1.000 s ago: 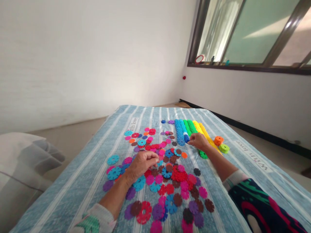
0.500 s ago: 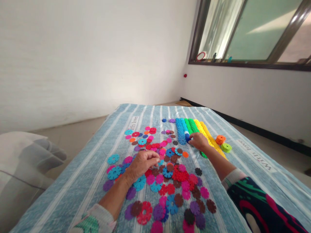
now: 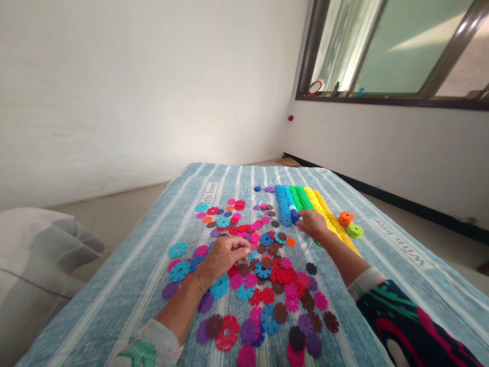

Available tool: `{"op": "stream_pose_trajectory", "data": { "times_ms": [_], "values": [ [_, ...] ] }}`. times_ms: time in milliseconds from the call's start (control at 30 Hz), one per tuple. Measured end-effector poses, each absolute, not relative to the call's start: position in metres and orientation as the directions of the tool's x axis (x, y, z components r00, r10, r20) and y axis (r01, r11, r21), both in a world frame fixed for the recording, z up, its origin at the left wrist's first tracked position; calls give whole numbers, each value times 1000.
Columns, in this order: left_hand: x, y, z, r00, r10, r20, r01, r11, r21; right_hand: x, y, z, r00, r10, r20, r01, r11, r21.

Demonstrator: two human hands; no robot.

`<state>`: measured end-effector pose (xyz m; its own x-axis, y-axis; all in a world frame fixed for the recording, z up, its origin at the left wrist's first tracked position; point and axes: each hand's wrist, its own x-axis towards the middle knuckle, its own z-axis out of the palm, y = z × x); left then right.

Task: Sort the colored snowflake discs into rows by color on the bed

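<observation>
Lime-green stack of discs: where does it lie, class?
In the head view, the lime-green stack lies on the right of the cloth, beside the orange stack and right of the yellow rows.

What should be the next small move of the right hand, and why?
Probably a light push by the right hand against the dark blue discs, to tidy their row: its fingertips are at their near end, and the light blue row runs close beside them.
</observation>
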<state>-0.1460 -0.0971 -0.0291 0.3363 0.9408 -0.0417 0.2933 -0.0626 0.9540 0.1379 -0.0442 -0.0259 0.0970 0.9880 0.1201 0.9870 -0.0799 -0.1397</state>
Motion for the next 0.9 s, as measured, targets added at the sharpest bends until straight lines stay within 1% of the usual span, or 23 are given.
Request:
{"op": "stream_pose_trajectory", "data": {
  "times_ms": [167, 300, 567, 733, 900],
  "values": [
    [-147, -96, -31, 342, 939, -36, 292, -69, 954, 138, -60, -19, 122, 977, 176, 977, -87, -195],
    [-147, -96, -32, 341, 940, -27, 297, -81, 951, 125, -86, -18, 84, 975, 203, 965, -28, -262],
    [-147, -98, -30, 336, 942, -5, 315, -108, 943, 95, -127, -38, -43, 979, 200, 924, 115, -365],
    [-147, -99, -31, 325, 945, -18, 314, -90, 945, 92, -129, -49, -49, 977, 207, 889, 137, -437],
    [-147, -101, -32, 289, 957, -19, 245, -55, 968, 96, -130, -57, -40, 976, 212, 845, 146, -514]
  ]
}}
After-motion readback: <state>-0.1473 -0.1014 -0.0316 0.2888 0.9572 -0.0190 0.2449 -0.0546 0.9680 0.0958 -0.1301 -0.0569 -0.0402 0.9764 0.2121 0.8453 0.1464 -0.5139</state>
